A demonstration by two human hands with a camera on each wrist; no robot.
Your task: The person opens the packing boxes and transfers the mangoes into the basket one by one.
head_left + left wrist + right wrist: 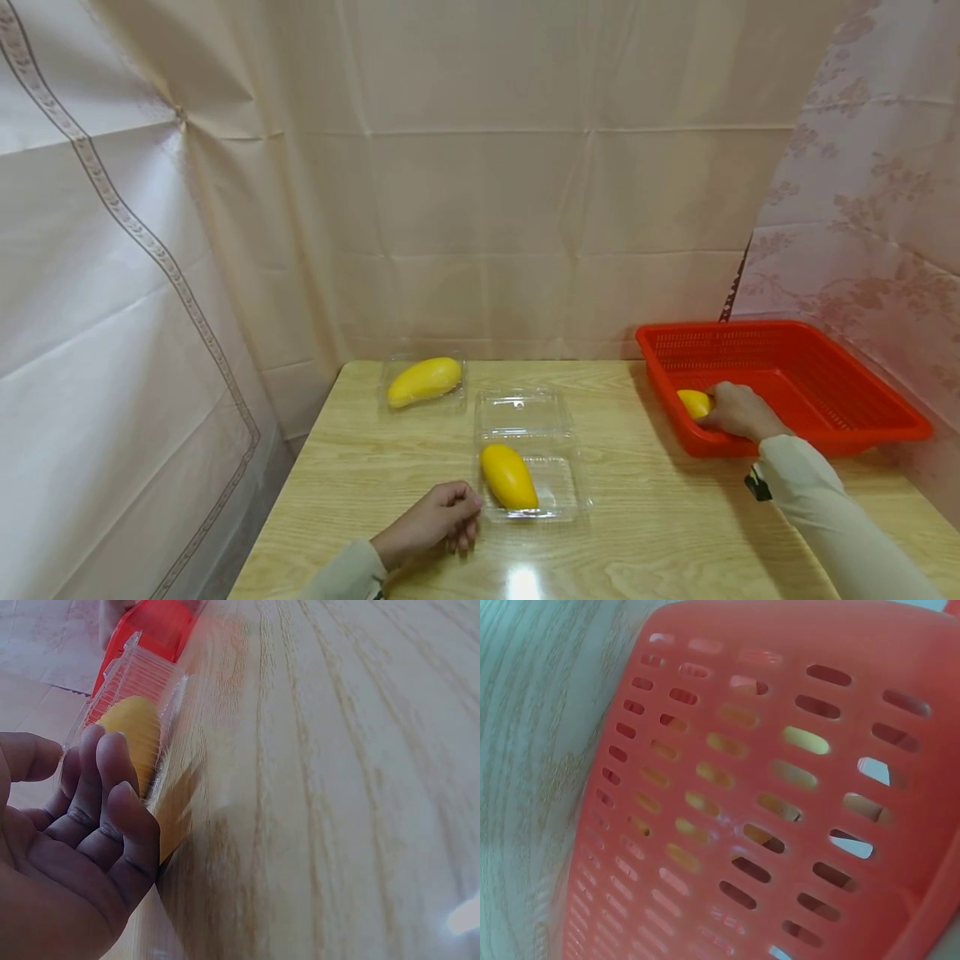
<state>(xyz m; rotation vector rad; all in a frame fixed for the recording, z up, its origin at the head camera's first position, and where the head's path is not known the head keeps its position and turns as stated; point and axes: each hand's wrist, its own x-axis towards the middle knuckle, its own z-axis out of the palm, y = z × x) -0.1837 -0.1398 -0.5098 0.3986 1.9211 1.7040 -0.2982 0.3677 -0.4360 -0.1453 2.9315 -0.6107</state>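
Note:
In the head view my right hand point(742, 410) reaches into the red basket point(783, 375) and grips a yellow mango point(694, 403) near its left wall. Through the slots in the right wrist view, patches of yellow show behind the red wall; the fingers are mostly hidden there. My left hand point(435, 521) holds nothing, its fingers loosely curled beside the front left corner of a clear plastic clamshell box point(558, 483). That box lies with its lid laid back, and another mango point(510, 477) sits tilted in its left half. In the left wrist view this mango point(135, 727) shows behind the fingers.
At the back left of the wooden table point(360, 492), a second clear box point(393, 404) holds a mango point(424, 382). Cloth curtains point(480, 183) hang behind the table and on both sides. The basket stands at the right, close to the side curtain.

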